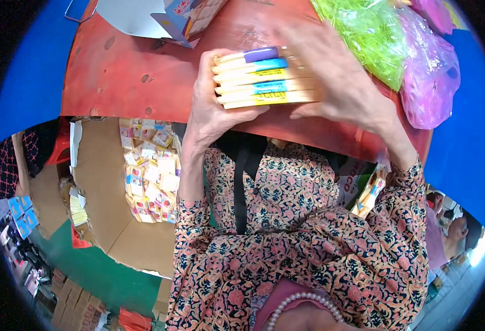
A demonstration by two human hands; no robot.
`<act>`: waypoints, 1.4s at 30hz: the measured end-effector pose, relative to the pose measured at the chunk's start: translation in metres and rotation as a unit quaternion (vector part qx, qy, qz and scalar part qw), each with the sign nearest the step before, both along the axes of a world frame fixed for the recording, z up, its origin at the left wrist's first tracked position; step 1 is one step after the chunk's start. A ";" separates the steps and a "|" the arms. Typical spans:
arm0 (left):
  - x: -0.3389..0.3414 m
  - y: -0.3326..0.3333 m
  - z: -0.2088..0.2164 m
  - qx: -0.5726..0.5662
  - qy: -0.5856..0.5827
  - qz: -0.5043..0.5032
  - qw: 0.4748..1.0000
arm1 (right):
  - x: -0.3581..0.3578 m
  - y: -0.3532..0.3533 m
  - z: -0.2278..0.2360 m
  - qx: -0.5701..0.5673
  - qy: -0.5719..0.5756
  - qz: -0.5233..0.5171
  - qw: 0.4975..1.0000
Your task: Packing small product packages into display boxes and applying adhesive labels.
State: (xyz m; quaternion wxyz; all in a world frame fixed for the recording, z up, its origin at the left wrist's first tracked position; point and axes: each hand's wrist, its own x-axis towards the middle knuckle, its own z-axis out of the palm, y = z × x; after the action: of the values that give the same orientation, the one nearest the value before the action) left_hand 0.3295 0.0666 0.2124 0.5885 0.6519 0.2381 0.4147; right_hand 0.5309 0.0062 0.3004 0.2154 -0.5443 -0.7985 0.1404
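My left hand (203,102) grips the left end of a stack of small cream-yellow packets (256,88) over the red table (138,80). Several packets lie one on another, with blue, purple and yellow printed bands on the sides facing me. Crimped ends poke out next to my left palm. By the stack's right end, my right hand (347,83) is smeared by motion. Its fingers stretch up and away from the thumb, and I make out nothing held in them. That hand partly hides the right end of the stack.
A printed box (182,19) with a pale flap stands at the table's far left. Bags of green (364,41) and pink (430,77) material lie far right. Below the table's left edge, an open carton (138,243) holds many small packets (151,182). People (22,160) are nearby.
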 end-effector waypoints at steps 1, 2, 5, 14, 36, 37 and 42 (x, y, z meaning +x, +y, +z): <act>0.000 -0.001 0.000 -0.015 0.007 0.000 1.000 | -0.011 0.005 -0.007 0.017 -0.098 0.016 0.995; -0.001 0.002 0.003 -0.024 0.012 0.002 1.000 | -0.018 0.010 -0.010 0.042 -0.197 0.032 0.979; -0.008 -0.003 0.007 -0.083 0.011 -0.029 0.996 | -0.028 0.004 -0.001 0.054 -0.194 0.060 0.978; -0.053 -0.001 0.042 0.044 0.020 0.035 0.998 | -0.022 0.000 -0.001 -0.048 -0.160 0.002 0.986; -0.001 -0.023 0.096 0.418 0.401 -0.031 0.815 | -0.028 0.020 0.057 -0.202 0.860 -0.044 0.467; -0.010 -0.028 0.097 0.418 0.401 -0.030 0.814 | -0.028 0.020 0.057 -0.202 0.860 -0.044 0.467; -0.051 -0.017 0.099 0.584 0.220 0.209 0.753 | -0.032 0.024 0.049 -0.225 0.842 -0.026 0.490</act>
State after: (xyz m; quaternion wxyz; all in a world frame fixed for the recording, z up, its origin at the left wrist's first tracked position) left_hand 0.2788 0.0498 0.3114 -0.0763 0.8759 0.2029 0.4310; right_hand 0.4991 0.0298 0.3494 0.6588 -0.2181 -0.1640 0.7011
